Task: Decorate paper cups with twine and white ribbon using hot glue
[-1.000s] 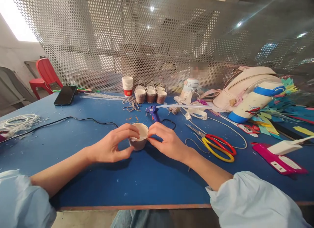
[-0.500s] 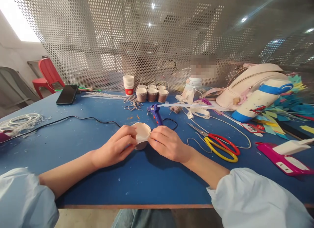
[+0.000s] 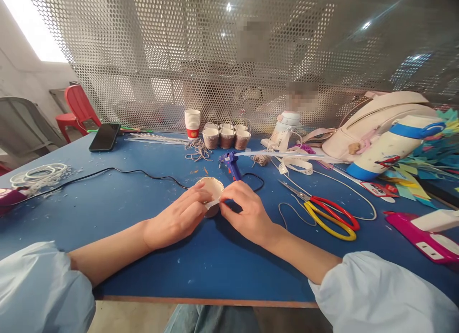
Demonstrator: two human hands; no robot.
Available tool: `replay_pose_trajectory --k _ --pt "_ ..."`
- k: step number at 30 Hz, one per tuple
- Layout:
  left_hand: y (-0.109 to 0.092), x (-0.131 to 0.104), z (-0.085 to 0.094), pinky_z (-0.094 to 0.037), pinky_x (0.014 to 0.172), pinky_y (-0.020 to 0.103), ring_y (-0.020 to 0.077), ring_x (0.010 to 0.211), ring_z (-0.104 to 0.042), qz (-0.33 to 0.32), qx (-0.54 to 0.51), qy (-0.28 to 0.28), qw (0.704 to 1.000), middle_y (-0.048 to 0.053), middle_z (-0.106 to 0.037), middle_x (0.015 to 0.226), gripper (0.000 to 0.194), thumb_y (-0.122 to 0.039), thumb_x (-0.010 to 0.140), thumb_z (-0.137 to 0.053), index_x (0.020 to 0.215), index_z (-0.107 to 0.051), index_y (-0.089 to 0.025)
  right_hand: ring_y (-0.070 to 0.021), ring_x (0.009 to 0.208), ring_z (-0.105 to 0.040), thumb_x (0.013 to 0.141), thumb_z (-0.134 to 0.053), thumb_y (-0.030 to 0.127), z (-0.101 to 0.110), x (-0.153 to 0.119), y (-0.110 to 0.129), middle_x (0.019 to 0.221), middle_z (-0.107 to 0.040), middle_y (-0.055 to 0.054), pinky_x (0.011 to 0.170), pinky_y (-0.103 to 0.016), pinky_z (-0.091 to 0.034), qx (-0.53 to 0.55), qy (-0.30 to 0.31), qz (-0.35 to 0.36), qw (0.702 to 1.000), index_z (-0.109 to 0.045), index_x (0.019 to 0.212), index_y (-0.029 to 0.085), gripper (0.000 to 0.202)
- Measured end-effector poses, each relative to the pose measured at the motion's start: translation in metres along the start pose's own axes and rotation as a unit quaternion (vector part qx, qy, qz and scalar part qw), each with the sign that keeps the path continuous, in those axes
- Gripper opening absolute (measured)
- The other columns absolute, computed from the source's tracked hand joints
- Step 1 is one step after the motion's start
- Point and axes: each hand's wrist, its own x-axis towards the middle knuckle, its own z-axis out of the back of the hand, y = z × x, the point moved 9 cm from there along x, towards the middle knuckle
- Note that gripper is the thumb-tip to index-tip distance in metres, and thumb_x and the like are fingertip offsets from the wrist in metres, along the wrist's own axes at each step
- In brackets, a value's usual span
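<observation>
Between my hands, over the near middle of the table, is a small paper cup (image 3: 215,187) with a pale, textured rim and a brownish lower side. My left hand (image 3: 177,217) is curled round the cup's left side, its fingertips at the rim. A white strip (image 3: 213,204) lies across the near side of the cup. My right hand (image 3: 247,209) pinches at the strip's right end, thumb and forefinger together beside the rim. Just beyond the right hand stands a blue glue gun (image 3: 232,166) with a long clear glue stick in it.
Several small handled cups (image 3: 227,138) and a paper cup stack (image 3: 192,124) stand at the back. To the right lie scissors (image 3: 322,211), a pink power strip (image 3: 423,237), a bottle (image 3: 394,149) and a bag (image 3: 380,118). A phone (image 3: 104,137) and black cord (image 3: 125,172) are leftward.
The view has turned slightly left. My left fingers have come further over the cup's near rim, and my right thumb and forefinger now show pinching. More of the white strip shows.
</observation>
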Motion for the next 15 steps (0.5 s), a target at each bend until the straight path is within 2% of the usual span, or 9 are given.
replay_pose_trajectory --k 3,7,10,13,15 --pt "0.003 -0.001 -0.001 -0.049 0.105 0.045 0.0138 0.092 -0.06 0.026 -0.002 -0.003 1.0 0.006 -0.06 0.093 0.022 0.001 0.089 -0.041 0.094 -0.047 -0.019 -0.0156 0.072 -0.055 0.088 -0.055 0.009 -0.004 0.0 0.005 0.076 -0.061 -0.001 0.07 -0.032 -0.041 -0.037 0.024 0.032 0.999 -0.056 0.08 0.021 0.014" --pt "0.007 -0.001 0.003 -0.055 0.094 0.039 0.017 0.095 -0.059 0.049 0.024 -0.022 0.998 0.007 -0.06 0.094 0.023 -0.002 0.09 -0.046 0.106 -0.049 -0.017 -0.0155 0.07 -0.051 0.09 -0.053 0.01 -0.007 -0.004 0.018 0.074 -0.062 -0.002 0.07 -0.032 -0.04 -0.128 0.037 0.141 0.981 -0.058 0.081 0.019 0.014" --pt "0.008 -0.001 0.003 -0.056 0.09 0.037 0.0166 0.093 -0.059 0.049 0.02 -0.022 0.998 0.007 -0.06 0.093 0.02 -0.002 0.09 -0.047 0.102 -0.051 -0.018 -0.0166 0.075 -0.054 0.089 -0.055 0.008 -0.007 -0.008 0.025 0.074 -0.063 -0.003 0.073 -0.033 -0.043 -0.181 0.029 0.212 0.96 -0.06 0.085 0.018 0.012" --pt "0.006 -0.001 0.004 -0.054 0.098 0.042 0.0159 0.092 -0.059 0.031 0.004 -0.024 0.999 0.006 -0.058 0.091 0.02 0.0 0.089 -0.047 0.097 -0.051 -0.018 -0.0171 0.075 -0.057 0.088 -0.056 0.008 -0.009 -0.011 0.027 0.074 -0.064 -0.003 0.075 -0.034 -0.045 -0.194 0.033 0.232 0.953 -0.06 0.087 0.018 0.011" --pt "0.004 -0.002 0.005 -0.052 0.102 0.045 0.0165 0.094 -0.059 0.014 0.0 -0.022 1.0 0.007 -0.057 0.093 0.021 0.002 0.087 -0.048 0.097 -0.05 -0.017 -0.0173 0.075 -0.058 0.088 -0.057 0.011 -0.007 -0.01 0.026 0.078 -0.065 -0.003 0.074 -0.035 -0.046 -0.155 0.037 0.215 0.964 -0.059 0.09 0.018 0.008"
